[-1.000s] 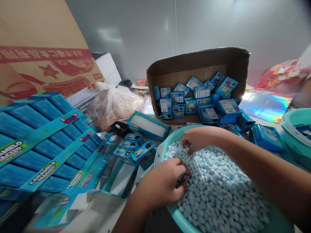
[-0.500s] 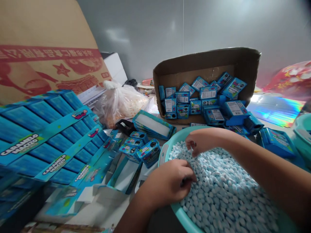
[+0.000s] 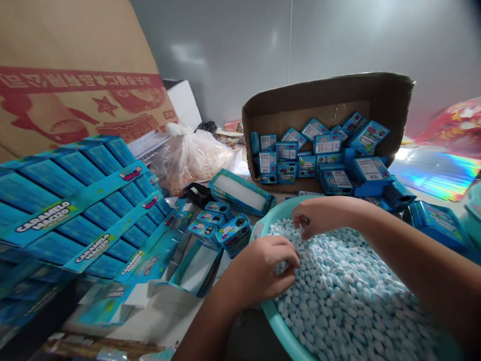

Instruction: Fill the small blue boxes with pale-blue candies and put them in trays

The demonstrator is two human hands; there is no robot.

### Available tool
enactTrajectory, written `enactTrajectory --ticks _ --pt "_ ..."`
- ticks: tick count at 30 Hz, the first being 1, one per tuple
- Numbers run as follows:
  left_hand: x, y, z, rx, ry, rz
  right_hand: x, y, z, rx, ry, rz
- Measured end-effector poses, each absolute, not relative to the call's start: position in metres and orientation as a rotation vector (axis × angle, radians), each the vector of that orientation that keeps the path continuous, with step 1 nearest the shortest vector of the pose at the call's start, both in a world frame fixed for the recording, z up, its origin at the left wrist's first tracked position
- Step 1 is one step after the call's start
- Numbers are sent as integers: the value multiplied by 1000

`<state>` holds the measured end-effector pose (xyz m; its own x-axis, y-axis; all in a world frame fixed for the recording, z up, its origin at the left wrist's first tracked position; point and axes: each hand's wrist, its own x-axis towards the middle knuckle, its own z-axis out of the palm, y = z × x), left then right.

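Observation:
A turquoise basin (image 3: 276,328) at the lower right is filled with small pale blue and white candies (image 3: 345,281). Over the basin's left rim, my left hand (image 3: 265,268) is held with curled fingers and a gap between thumb and forefinger; nothing shows in that gap. My right hand (image 3: 319,218) reaches in from the right above the far part of the candies, its fingers bent down close to them. Whether its fingertips hold a candy cannot be made out. Small blue boxes (image 3: 233,234) stand just left of the basin beside an open blue tray (image 3: 197,268).
Behind the basin, a brown carton (image 3: 326,95) lies with many small blue boxes in it. Stacked blue display packs (image 3: 90,200) fill the left, before a large printed carton (image 3: 75,45). A tied plastic bag (image 3: 191,155) sits behind the trays.
The whole view has shifted slightly, with things a little further right. My left hand has risen a little from the candies and its thumb and forefinger have parted.

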<state>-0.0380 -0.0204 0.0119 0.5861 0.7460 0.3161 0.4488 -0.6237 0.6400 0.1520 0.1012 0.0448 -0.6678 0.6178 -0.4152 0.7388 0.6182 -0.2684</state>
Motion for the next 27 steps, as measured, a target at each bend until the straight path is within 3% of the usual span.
enactTrajectory --ticks 4,10,27 --pt "-59 -19 20 2247 1035 1041 153 102 45 1097 2545 -629" --pt "-102 -11 24 2156 1516 1384 151 99 49 1075 2532 -616" --pt "-116 7 4 2281 1810 1135 151 97 55 1089 2532 -632"
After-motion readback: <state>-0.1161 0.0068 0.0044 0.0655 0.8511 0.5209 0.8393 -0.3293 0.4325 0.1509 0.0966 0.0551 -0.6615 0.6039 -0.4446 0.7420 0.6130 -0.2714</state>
